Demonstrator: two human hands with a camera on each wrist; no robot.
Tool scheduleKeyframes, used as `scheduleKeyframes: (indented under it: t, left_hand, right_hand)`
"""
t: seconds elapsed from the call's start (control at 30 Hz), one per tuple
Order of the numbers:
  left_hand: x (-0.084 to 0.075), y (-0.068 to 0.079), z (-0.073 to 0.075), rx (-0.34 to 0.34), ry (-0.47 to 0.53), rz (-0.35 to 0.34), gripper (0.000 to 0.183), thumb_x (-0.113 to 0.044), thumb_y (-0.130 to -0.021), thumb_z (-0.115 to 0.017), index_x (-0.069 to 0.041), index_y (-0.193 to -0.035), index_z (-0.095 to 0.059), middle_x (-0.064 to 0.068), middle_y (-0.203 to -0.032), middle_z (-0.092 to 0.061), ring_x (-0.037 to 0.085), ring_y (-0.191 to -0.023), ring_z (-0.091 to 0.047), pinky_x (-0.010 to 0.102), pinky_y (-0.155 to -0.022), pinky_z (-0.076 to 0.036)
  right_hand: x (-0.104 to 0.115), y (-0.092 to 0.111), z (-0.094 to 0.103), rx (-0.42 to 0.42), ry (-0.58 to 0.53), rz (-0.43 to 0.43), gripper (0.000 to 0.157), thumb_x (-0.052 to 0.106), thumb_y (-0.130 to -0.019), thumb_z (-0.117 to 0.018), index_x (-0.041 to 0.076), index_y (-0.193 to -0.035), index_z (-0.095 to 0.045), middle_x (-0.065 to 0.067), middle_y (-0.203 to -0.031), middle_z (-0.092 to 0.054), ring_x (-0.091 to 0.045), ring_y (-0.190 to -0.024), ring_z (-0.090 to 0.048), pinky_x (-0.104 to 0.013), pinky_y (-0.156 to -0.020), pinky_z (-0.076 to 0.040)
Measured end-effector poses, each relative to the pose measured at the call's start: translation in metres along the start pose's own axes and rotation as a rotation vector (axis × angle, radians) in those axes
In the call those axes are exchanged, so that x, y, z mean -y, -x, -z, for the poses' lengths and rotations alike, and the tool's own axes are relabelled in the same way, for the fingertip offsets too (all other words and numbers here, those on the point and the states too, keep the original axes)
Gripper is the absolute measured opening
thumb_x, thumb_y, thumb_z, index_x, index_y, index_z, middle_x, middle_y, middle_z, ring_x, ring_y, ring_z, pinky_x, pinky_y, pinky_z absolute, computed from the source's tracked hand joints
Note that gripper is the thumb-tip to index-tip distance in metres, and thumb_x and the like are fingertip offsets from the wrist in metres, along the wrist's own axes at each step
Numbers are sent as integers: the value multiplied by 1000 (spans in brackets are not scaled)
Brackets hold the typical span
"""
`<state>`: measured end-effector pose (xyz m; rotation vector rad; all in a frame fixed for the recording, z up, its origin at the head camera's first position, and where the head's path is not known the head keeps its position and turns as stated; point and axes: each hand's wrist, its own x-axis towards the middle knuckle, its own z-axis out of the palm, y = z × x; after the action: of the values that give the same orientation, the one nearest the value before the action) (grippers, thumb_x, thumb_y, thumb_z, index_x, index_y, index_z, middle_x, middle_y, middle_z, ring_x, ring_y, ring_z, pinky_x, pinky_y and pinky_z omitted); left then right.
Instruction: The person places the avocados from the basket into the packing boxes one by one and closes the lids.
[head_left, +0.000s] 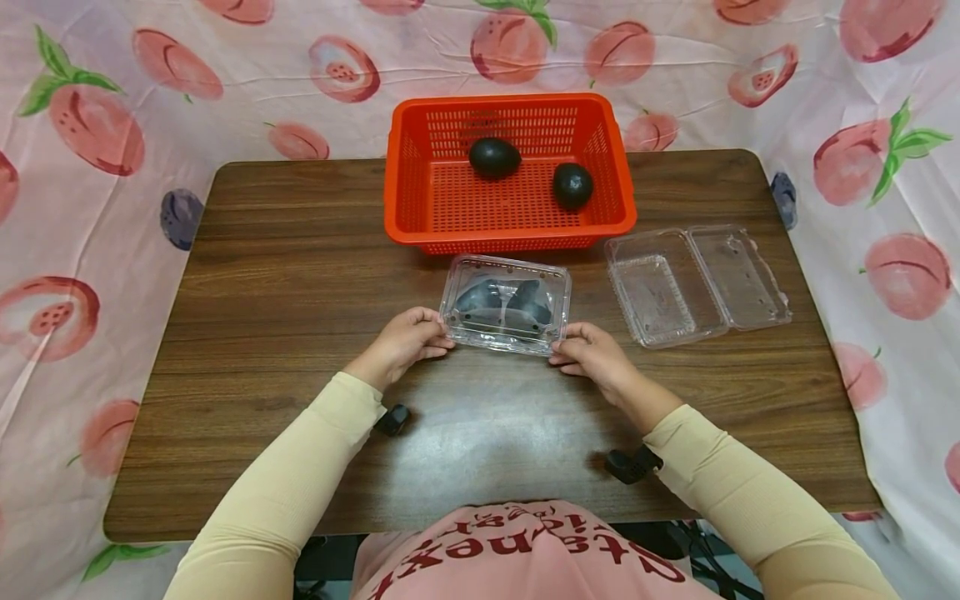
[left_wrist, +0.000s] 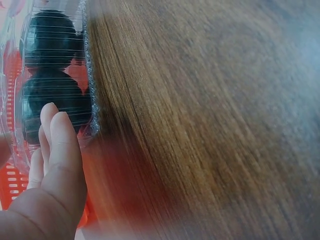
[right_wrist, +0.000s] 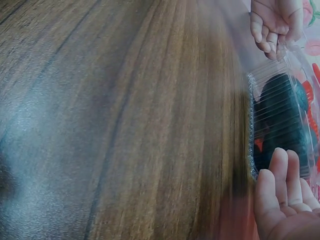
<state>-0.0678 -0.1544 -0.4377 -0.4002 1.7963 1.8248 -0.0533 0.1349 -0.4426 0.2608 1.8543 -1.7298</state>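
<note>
A clear plastic clamshell box (head_left: pixel 506 304), lid closed over dark avocados (head_left: pixel 528 302), sits between my two hands in front of the red basket. At its near left corner my left hand (head_left: pixel 408 340) holds the edge, fingers against the side wall. My right hand (head_left: pixel 596 358) holds the near right corner, thumb at the rim. Through the ribbed wall in the left wrist view, two dark avocados (left_wrist: pixel 50 40) show one beside the other. Both hands (right_wrist: pixel 287 200) appear in the right wrist view, one at each end of the box.
Behind the box stands a red plastic basket (head_left: pixel 397 200) with two loose avocados (head_left: pixel 494 157) inside. An opened clear clamshell box (head_left: pixel 667 287) lies on the right of the wooden table (head_left: pixel 285 250). Fruit-printed cloth (head_left: pixel 285 75) hangs around the back and sides.
</note>
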Motion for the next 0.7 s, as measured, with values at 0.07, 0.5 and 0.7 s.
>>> scheduleKeyframes:
  t: [0.07, 0.5, 0.7]
  left_hand:
    - [0, 0, 0, -3, 0, -2, 7, 3, -94, -44, -1, -100, -46, 7, -88, -54, 14, -77, -64, 29, -77, -55]
    - [0, 2, -3, -24, 13, -33, 14, 8, -91, -45, 2, -104, -44, 4, -81, -58, 11, -71, -63, 27, -72, -55]
    - [-1, 3, -5, -40, 30, -45, 14, 10, -90, -44, 3, -103, -44, 3, -77, -58, 11, -68, -63, 27, -71, -55]
  right_hand:
    - [1, -1, 0, 0, -13, -6, 35, 5, -93, -52, -8, -124, -42, 3, -87, -65, -9, -81, -65, -28, -78, -54]
    - [10, -2, -2, -12, -119, -48, 29, -1, -94, -50, -4, -121, -42, 2, -83, -64, -10, -78, -66, -25, -74, -55]
    - [11, -3, -3, -13, -173, -61, 27, -3, -93, -49, -4, -119, -43, -2, -86, -61, -10, -77, -66, -24, -73, -55]
